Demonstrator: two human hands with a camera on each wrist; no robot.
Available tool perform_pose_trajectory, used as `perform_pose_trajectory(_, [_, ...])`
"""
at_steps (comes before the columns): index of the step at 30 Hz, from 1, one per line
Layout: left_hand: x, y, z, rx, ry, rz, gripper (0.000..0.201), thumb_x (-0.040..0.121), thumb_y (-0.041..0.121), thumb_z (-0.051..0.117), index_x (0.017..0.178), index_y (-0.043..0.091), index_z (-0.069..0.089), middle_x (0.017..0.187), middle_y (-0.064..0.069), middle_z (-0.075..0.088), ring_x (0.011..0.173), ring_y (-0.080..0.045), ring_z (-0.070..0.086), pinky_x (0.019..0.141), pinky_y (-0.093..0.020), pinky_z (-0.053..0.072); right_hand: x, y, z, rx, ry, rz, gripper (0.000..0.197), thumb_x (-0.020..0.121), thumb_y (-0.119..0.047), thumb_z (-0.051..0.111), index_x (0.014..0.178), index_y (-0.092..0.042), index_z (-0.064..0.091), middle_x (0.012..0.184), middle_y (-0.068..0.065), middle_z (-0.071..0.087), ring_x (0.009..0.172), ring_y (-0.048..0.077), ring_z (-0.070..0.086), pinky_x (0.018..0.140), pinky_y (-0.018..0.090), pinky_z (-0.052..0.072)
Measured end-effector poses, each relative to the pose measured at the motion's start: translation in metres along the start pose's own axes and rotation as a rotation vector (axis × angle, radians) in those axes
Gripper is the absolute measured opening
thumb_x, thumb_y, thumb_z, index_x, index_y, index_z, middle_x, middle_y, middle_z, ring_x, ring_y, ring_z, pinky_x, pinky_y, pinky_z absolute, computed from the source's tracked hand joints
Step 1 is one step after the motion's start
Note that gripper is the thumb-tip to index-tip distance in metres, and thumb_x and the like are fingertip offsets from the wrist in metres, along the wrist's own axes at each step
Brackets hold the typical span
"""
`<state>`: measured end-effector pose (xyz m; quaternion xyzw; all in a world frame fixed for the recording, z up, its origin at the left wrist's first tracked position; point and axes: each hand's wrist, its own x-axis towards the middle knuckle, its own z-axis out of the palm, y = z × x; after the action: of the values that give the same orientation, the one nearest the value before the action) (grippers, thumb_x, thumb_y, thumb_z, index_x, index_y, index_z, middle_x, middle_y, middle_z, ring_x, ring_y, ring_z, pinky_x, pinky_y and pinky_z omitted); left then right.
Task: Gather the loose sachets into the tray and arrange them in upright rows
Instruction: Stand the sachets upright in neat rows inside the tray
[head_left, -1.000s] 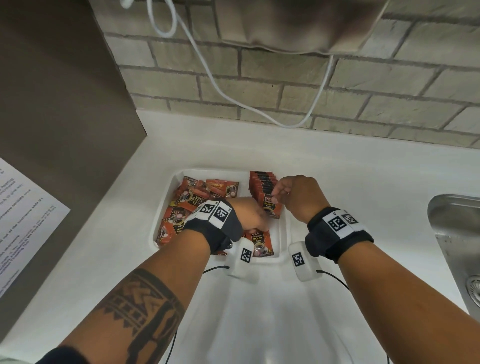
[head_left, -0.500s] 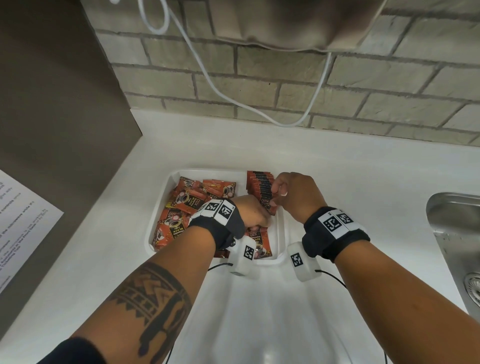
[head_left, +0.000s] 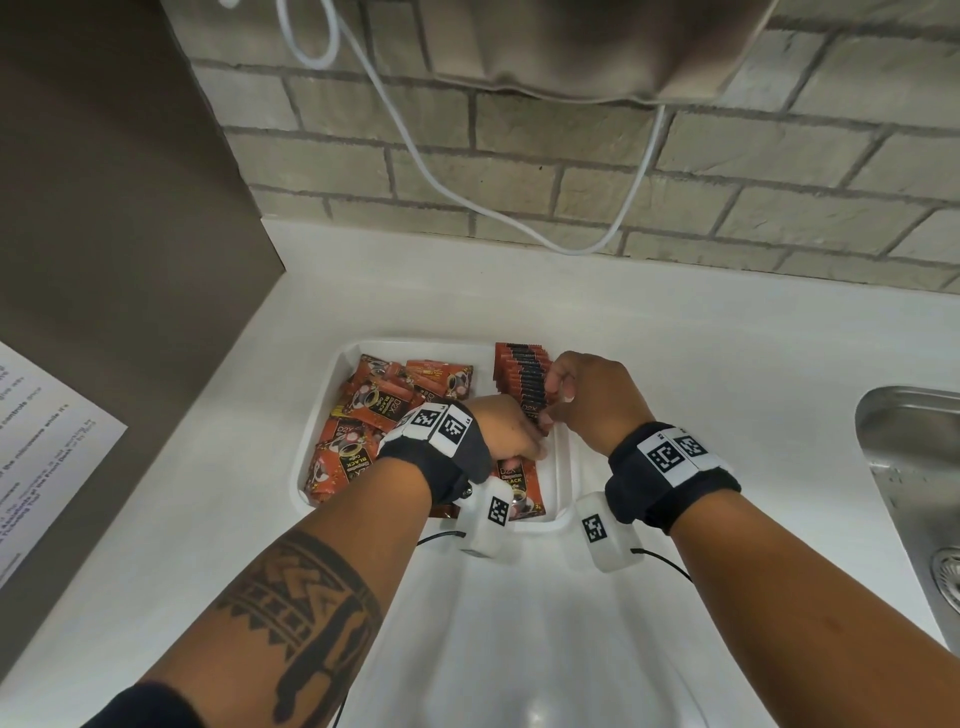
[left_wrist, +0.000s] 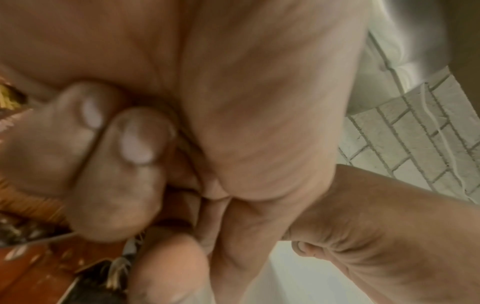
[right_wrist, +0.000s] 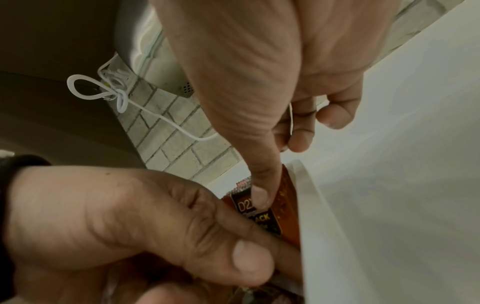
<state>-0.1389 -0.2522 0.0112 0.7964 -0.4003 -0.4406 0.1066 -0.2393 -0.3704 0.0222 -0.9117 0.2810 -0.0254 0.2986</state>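
I see a white countertop (head_left: 675, 364) running along a brick wall (head_left: 571, 171), with a steel sink (head_left: 914, 467) at the right edge and a printed sheet (head_left: 41, 441) on the left. A white cable (head_left: 415, 150) hangs in a loop across the bricks. On the counter sits the white tray (head_left: 322, 415). Loose coffee sachets (head_left: 363, 410) lie flat and overlapping in its left half, and 1 more lies flat at its near edge (head_left: 519, 491). Against the tray's right wall stands an upright row of sachets (head_left: 522, 376), running from far to near. My right hand (head_left: 597, 400) is at the near end of that row: its thumb (right_wrist: 259, 197) presses the face of the front sachet, the other fingers curled behind. My left hand (head_left: 504, 428) is just beside it, fingers curled, its thumb (right_wrist: 253, 261) pressing low on the same sachet (right_wrist: 262, 218). The left wrist view is filled by blurred, bunched fingers (left_wrist: 124, 164).
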Motion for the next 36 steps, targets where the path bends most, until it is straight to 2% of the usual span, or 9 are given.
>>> perform_pose_trajectory(6, [-0.003, 0.001, 0.000, 0.014, 0.001, 0.015, 0.041, 0.096, 0.032, 0.059, 0.090, -0.006, 0.071, 0.066, -0.006, 0.060, 0.058, -0.017, 0.050, 0.089, -0.040, 0.054, 0.000, -0.001, 0.000, -0.008, -0.003, 0.003, 0.029, 0.073, -0.012, 0.083, 0.086, -0.023, 0.060, 0.079, -0.012, 0.053, 0.074, 0.011, 0.054, 0.062, 0.023, 0.039])
perform_pose_trajectory(9, [-0.003, 0.000, 0.000, 0.049, 0.003, 0.023, 0.040, 0.097, 0.036, 0.059, 0.081, 0.002, 0.070, 0.064, -0.004, 0.060, 0.057, -0.016, 0.049, 0.088, -0.040, 0.052, -0.001, -0.002, 0.001, -0.010, 0.003, -0.001, 0.030, 0.073, -0.012, 0.083, 0.085, -0.024, 0.059, 0.080, -0.011, 0.054, 0.076, 0.012, 0.055, 0.062, 0.023, 0.039])
perform_pose_trajectory(13, [-0.010, -0.007, -0.005, 0.014, 0.034, 0.022, 0.035, 0.095, 0.040, 0.063, 0.089, 0.008, 0.077, 0.064, 0.000, 0.064, 0.058, -0.015, 0.054, 0.081, -0.033, 0.053, -0.005, -0.004, -0.003, -0.018, 0.003, -0.007, 0.029, 0.074, -0.014, 0.083, 0.087, -0.023, 0.060, 0.086, -0.008, 0.056, 0.078, 0.012, 0.055, 0.062, 0.023, 0.039])
perform_pose_trajectory(17, [-0.024, -0.017, -0.018, 0.167, 0.138, 0.025, 0.027, 0.095, 0.034, 0.065, 0.109, 0.014, 0.076, 0.103, -0.001, 0.074, 0.096, -0.019, 0.067, 0.095, -0.036, 0.052, -0.018, -0.006, -0.012, -0.002, 0.072, -0.032, 0.019, 0.081, -0.016, 0.077, 0.088, -0.024, 0.060, 0.082, -0.014, 0.050, 0.072, 0.004, 0.050, 0.058, 0.016, 0.033])
perform_pose_trajectory(20, [-0.030, -0.030, -0.023, 0.234, 0.200, 0.000, 0.026, 0.093, 0.030, 0.066, 0.105, 0.010, 0.077, 0.110, -0.005, 0.073, 0.102, -0.022, 0.067, 0.092, -0.034, 0.053, -0.039, -0.015, -0.015, -0.022, 0.046, -0.064, 0.016, 0.092, -0.013, 0.060, 0.083, -0.025, 0.066, 0.082, -0.017, 0.062, 0.070, 0.000, 0.054, 0.060, 0.014, 0.037])
perform_pose_trajectory(23, [-0.032, -0.031, -0.021, 0.304, 0.205, -0.018, 0.034, 0.092, 0.035, 0.067, 0.111, 0.008, 0.073, 0.111, -0.007, 0.070, 0.101, -0.025, 0.065, 0.088, -0.033, 0.053, -0.063, -0.029, -0.007, -0.178, -0.141, -0.084, 0.021, 0.096, -0.017, 0.053, 0.094, -0.026, 0.072, 0.094, -0.008, 0.070, 0.083, 0.012, 0.062, 0.080, 0.028, 0.047])
perform_pose_trajectory(25, [-0.029, -0.027, -0.017, 0.343, 0.186, -0.035, 0.039, 0.090, 0.039, 0.068, 0.114, 0.009, 0.071, 0.112, -0.007, 0.069, 0.100, -0.026, 0.064, 0.087, -0.035, 0.053, -0.075, -0.037, 0.005, -0.335, -0.285, -0.077, 0.019, 0.096, -0.022, 0.050, 0.103, -0.025, 0.067, 0.098, -0.006, 0.068, 0.091, 0.017, 0.060, 0.093, 0.040, 0.040])
perform_pose_trajectory(29, [-0.023, -0.022, -0.010, 0.341, 0.150, -0.019, 0.034, 0.086, 0.033, 0.073, 0.113, 0.012, 0.071, 0.107, -0.006, 0.070, 0.098, -0.029, 0.065, 0.085, -0.036, 0.054, -0.079, -0.048, 0.028, -0.523, -0.426, -0.043, 0.020, 0.094, -0.025, 0.042, 0.101, -0.020, 0.060, 0.094, -0.003, 0.064, 0.092, 0.019, 0.058, 0.098, 0.048, 0.025])
perform_pose_trajectory(36, [-0.026, -0.020, -0.007, 0.401, 0.085, -0.013, 0.049, 0.090, 0.038, 0.070, 0.131, 0.012, 0.065, 0.131, -0.007, 0.064, 0.116, -0.026, 0.061, 0.102, -0.038, 0.049, -0.077, -0.057, 0.037, -0.600, -0.493, 0.012, 0.013, 0.092, -0.021, 0.041, 0.096, -0.019, 0.053, 0.095, -0.002, 0.054, 0.092, 0.018, 0.050, 0.109, 0.056, 0.013])
